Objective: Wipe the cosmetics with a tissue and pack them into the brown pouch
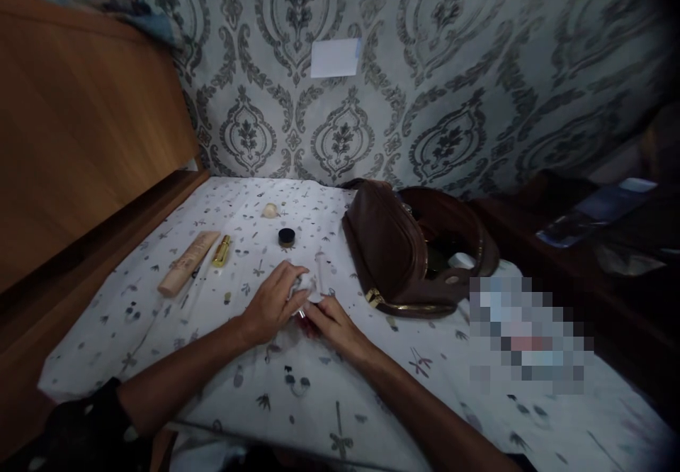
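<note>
My left hand (272,300) is closed on a crumpled white tissue (304,285), pinched between thumb and fingers. Right against it, my right hand (337,324) grips a small dark red piece with a shiny silver band (303,316), mostly hidden by the fingers. Whether the tissue wraps part of that piece I cannot tell. Just beyond the hands sits a small round black-lidded jar (286,237). Further left lie a gold tube (221,251) and a beige squeeze tube (188,264).
A brown leather bag (393,245) lies open on the right, its gold zip toward me. A small pale round object (270,210) is near the wall. The patterned white cloth (239,380) covers the surface. A wooden cabinet (90,132) borders the left; a blurred patch hides something at right.
</note>
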A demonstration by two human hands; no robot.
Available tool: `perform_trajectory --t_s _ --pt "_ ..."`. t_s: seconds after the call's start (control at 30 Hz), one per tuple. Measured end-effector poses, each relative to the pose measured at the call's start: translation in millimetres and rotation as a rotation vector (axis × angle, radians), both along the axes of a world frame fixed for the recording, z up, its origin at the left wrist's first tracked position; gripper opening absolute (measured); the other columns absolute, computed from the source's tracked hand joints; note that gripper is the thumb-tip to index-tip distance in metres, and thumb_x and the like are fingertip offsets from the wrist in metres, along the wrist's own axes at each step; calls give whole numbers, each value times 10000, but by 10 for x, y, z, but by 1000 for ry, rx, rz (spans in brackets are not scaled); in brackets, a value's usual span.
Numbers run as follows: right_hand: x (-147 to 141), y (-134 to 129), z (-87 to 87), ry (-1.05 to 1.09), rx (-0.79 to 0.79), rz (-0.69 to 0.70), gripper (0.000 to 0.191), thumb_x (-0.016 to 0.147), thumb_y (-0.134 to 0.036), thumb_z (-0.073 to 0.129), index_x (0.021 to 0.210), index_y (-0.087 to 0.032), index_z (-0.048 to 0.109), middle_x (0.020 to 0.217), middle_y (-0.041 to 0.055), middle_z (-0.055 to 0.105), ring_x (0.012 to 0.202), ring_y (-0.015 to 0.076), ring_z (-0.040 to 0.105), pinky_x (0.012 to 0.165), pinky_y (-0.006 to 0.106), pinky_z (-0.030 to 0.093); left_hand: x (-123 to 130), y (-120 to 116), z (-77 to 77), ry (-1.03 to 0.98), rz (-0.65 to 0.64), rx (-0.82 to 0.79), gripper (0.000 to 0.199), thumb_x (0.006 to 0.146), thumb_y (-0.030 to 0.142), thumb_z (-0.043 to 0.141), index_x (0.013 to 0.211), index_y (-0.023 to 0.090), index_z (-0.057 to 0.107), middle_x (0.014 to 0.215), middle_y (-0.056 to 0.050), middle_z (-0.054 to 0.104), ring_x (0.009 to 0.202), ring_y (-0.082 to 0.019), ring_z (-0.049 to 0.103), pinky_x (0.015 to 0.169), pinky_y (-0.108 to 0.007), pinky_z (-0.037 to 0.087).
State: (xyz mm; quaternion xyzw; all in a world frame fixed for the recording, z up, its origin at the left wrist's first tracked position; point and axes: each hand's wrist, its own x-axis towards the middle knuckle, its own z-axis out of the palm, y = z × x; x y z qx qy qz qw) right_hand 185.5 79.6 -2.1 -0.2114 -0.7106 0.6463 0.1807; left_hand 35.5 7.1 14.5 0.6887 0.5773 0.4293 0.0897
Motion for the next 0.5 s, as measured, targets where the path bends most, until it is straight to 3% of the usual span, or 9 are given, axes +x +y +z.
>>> perform_trajectory --t_s 0.1,0.23,0.37,0.43,0.5 --pt "9 -37 27 -1 17 8 533 843 -668 534 638 -179 586 530 -25 499 503 104 430 486 234 307 -23 3 21 -24 69 25 258 975 376 417 1076 185 557 945 -67 600 890 -200 578 817 -310 475" --pt "-29 -79 1 51 33 -50 359 735 -486 738 735 -178 553 648 -42 505 604 100 443 531 212 346 -81 16 64 -63 147 -5 217 950 376 436 977 192 547 865 -29 616 795 -172 577 768 -277 454" --pt "-75 -92 -29 140 -72 -48 316 755 -339 713 959 -205 512 783 -33 603 691 120 542 637 236 438 -167 52 88 -122 223 -59 209 932 386 445 933 192 524 697 42 535 632 -128 507 648 -237 399" --pt "-73 -83 -35 131 6 -107 308 754 -275 700 995 -211 519 805 -27 627 721 130 571 675 249 448 -208 77 70 -138 253 -85 207 925 389 452 921 193 518 639 63 482 587 -120 467 607 -232 366" --pt "-55 -64 -39 70 181 -179 228 749 -218 686 943 -204 568 798 -20 628 725 137 573 682 258 444 -240 101 32 -129 257 -117 206 922 388 454 908 193 519 622 68 466 580 -119 454 601 -233 352"
